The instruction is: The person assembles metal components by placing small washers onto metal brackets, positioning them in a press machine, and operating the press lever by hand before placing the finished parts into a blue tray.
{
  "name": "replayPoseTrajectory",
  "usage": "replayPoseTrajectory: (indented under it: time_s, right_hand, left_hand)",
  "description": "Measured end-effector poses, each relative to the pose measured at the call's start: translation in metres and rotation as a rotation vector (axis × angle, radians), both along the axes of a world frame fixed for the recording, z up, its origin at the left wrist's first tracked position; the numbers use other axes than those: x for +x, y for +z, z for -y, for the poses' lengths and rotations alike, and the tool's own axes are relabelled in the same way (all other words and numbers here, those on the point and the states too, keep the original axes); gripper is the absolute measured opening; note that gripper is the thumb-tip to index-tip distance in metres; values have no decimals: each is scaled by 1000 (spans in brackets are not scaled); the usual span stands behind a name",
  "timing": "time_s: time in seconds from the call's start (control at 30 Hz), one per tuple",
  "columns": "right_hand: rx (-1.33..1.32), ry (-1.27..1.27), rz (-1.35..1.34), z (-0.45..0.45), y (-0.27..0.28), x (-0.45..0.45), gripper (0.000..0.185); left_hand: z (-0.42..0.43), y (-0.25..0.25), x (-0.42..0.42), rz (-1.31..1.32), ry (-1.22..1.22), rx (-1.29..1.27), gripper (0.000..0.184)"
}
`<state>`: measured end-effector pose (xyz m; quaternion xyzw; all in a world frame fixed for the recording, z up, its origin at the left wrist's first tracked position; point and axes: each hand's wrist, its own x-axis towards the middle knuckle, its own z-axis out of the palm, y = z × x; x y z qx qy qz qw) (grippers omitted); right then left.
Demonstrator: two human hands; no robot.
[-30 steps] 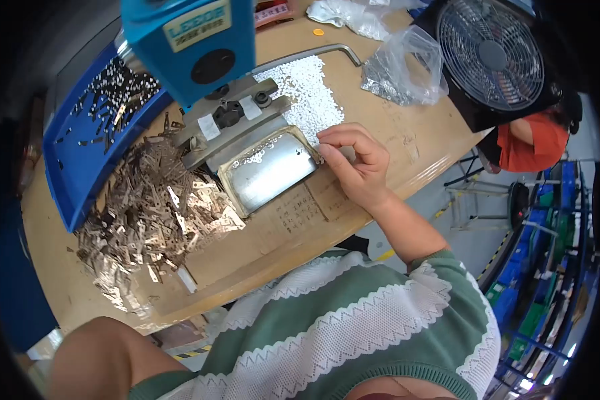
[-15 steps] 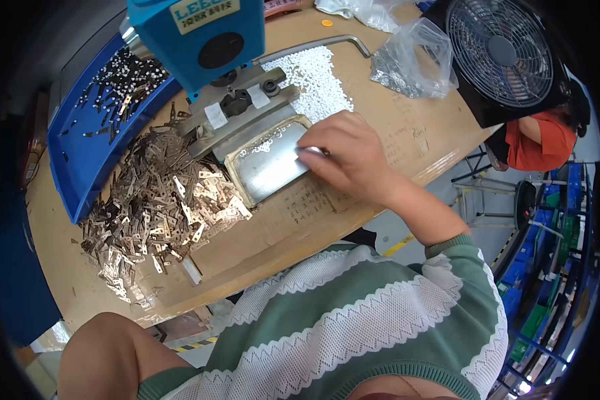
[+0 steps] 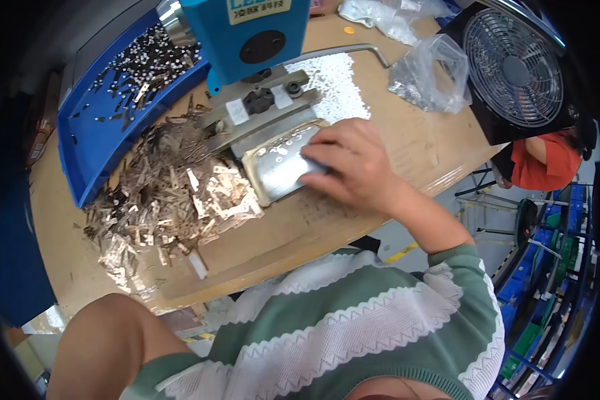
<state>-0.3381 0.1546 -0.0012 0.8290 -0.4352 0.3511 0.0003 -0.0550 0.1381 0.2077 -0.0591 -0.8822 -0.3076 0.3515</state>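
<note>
My right hand (image 3: 357, 160) is over the right end of a shallow shiny metal plate with a tan raised border (image 3: 273, 181). Thumb and fingers are bent toward each other just above the plate; what is between them, if anything, is hidden. Several small pale round pieces (image 3: 279, 159) lie along the plate's far side. Behind the plate stands the blue press (image 3: 243, 43), with a metal fixture (image 3: 259, 101) under it. My left arm (image 3: 117, 333) is bent at the lower left, and its hand is out of view.
A heap of flat metal strips (image 3: 173, 180) lies left of the plate. Beyond it, a blue tray (image 3: 80, 153) holds dark pieces with white ends. White pellets (image 3: 337, 83), a bent metal bar (image 3: 373, 50), a clear bag (image 3: 440, 77) and a fan (image 3: 513, 70) are rightward. Another person (image 3: 547, 160) sits farther off.
The view has shifted, so the bench appears farther right and lower. My right hand stays at the plate's right end. Small pale pieces now show more spread over the plate.
</note>
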Motion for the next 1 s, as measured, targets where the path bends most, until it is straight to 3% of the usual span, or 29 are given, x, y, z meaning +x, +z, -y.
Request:
replayPoseTrajectory:
  time_s: [0.13, 0.17, 0.2, 0.23, 0.27, 0.3, 0.4, 0.5, 0.6, 0.7, 0.8, 0.93, 1.0]
  right_hand:
    - [25, -47, 98, 4, -6, -1, 22]
    - [38, -14, 74, 2, -4, 1, 28]
    - [23, -13, 21, 1, 2, 8, 30]
    - [7, -7, -31, 0, 10, 16, 33]
    - [-3, 4, -67, -1, 10, 18, 35]
    - [-14, 14, -102, -2, 10, 19, 38]
    - [-77, 50, -164, -6, 4, 12, 36]
    - [-73, 157, -39, -9, -8, 6, 26]
    - [220, 114, 86, 5, 11, 13, 15]
    - [252, -8, 400, 37, 23, 27, 10]
    - [-39, -37, 406, 74, 16, 31, 8]
    - [31, -39, 452, 78, 8, 39, 7]
    - [-352, -109, 46, 78, 12, 37, 6]
  left_hand:
    - [22, 14, 44, -448, 314, 305, 48]
    - [39, -6, 45, -660, 554, 490, 48]
    - [71, -50, 40, -971, 946, 523, 48]
    - [68, -89, 21, -502, 713, 482, 46]
    - [60, -104, -4, -88, 1180, 421, 47]
    - [65, -126, -19, 15, 1074, 547, 50]
    - [66, -181, -16, 500, 1126, 285, 54]
    - [58, -188, -19, 690, 1088, 345, 55]
    - [64, -199, -19, 789, 1169, 251, 57]
    - [60, -193, -21, 671, 1151, 302, 56]
    - [64, -199, -21, 645, 1167, 218, 53]
    - [63, -198, -15, 640, 1153, 238, 49]
    - [64, -199, -12, 666, 1171, 179, 48]
